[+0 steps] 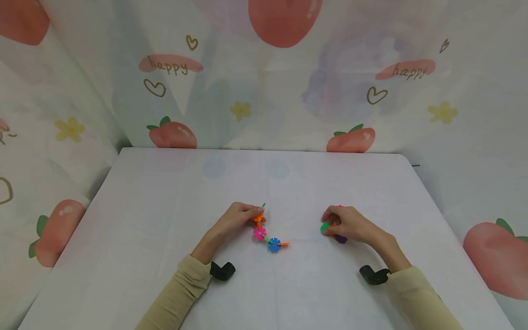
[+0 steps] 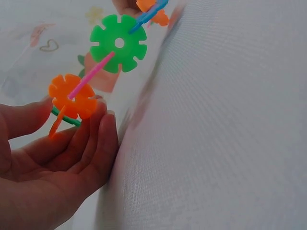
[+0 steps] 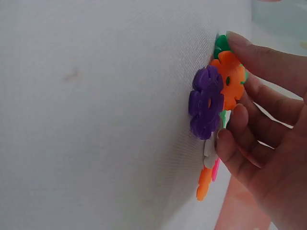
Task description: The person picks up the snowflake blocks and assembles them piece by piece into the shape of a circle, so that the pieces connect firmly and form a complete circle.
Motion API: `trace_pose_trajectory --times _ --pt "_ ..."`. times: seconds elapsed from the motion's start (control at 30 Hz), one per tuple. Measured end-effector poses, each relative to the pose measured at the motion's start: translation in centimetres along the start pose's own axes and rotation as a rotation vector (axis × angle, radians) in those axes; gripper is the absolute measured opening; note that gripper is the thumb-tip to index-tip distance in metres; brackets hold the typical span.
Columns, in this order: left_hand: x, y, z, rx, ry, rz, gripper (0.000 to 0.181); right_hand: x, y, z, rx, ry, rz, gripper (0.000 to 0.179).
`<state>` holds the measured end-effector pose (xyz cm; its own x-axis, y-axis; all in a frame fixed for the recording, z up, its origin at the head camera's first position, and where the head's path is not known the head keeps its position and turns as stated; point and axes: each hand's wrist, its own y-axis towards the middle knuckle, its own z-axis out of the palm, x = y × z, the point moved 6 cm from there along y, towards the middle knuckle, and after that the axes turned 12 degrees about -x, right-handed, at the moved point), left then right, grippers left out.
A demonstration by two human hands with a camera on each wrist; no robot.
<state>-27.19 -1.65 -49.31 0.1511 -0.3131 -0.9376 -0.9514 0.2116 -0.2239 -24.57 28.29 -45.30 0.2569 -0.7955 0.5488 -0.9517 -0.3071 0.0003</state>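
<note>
A chain of slotted plastic snowflake discs hangs from my left hand (image 1: pixel 241 215), whose thumb and fingers pinch its near end. In the left wrist view an orange disc (image 2: pixel 72 96) sits at the fingertips, joined through a pink disc (image 2: pixel 91 75) to a green disc (image 2: pixel 118 44). Beyond it come a blue disc (image 2: pixel 149 15) and another orange one. The head view shows a blue disc (image 1: pixel 274 245) near the chain's free end. My right hand (image 1: pixel 348 222) holds a green disc (image 3: pixel 221 45) with thumb and finger, beside loose orange (image 3: pixel 229 79) and purple (image 3: pixel 207 103) discs.
Near the right fingers lie a white disc (image 3: pixel 209 151), an orange one (image 3: pixel 203 183) and a pink one (image 3: pixel 216 170), partly hidden. A white cloth covers the table (image 1: pixel 165 183). Patterned fabric (image 1: pixel 264 91) stands behind it and at the sides.
</note>
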Motion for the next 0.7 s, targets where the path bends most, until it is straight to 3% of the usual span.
trace_pose_trajectory --times 0.17,0.47,0.7 --pt "-0.1 -0.1 0.1 0.007 0.009 0.019 0.042 -0.1 0.1 -0.3 -0.028 0.036 -0.026 0.014" --pt "-0.3 -0.1 0.0 0.013 -0.005 0.038 0.041 0.2 0.3 -0.9 -0.121 0.071 0.007 0.006" --pt "-0.4 -0.2 0.0 0.017 -0.023 0.037 0.039 1.5 1.2 -0.6 -0.221 0.215 -0.018 0.010"
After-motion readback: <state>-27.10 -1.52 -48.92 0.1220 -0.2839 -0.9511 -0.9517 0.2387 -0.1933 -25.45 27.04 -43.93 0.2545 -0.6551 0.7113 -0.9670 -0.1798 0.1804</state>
